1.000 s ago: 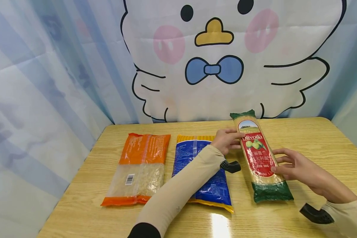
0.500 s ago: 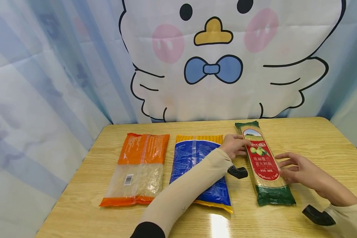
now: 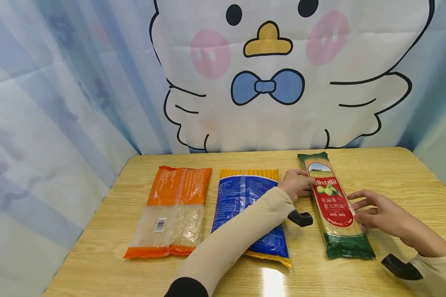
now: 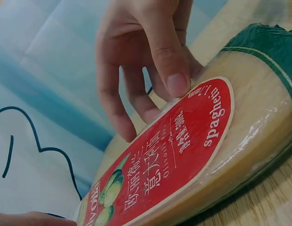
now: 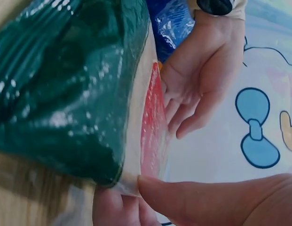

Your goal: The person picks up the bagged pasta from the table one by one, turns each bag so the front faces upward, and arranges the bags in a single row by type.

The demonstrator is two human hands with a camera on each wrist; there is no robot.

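A long pack of spaghetti [image 3: 332, 204] with a red label and green ends lies slanted on the right part of the table. My left hand [image 3: 297, 184] holds its left edge near the top, a fingertip covering the start of the brand name. On the opposite edge, lower down, my right hand [image 3: 388, 216] grips the pack with the thumb on the label's side and the fingers curled alongside. The right wrist view shows that thumb [image 5: 183, 200] against the pack's edge. Left of the pack lies a blue bag [image 3: 241, 198], partly hidden under my left forearm.
An orange and clear bag [image 3: 178, 206] of pale contents lies flat at the left of the wooden table [image 3: 107, 231]. Behind the table hangs a curtain [image 3: 267, 123] printed with a cartoon figure. My left sleeve [image 3: 238, 235] crosses over the blue bag.
The spaghetti pack has come down onto the table and slid a little toward me and to the right. Both hands have moved along with it. The two other bags stay put.
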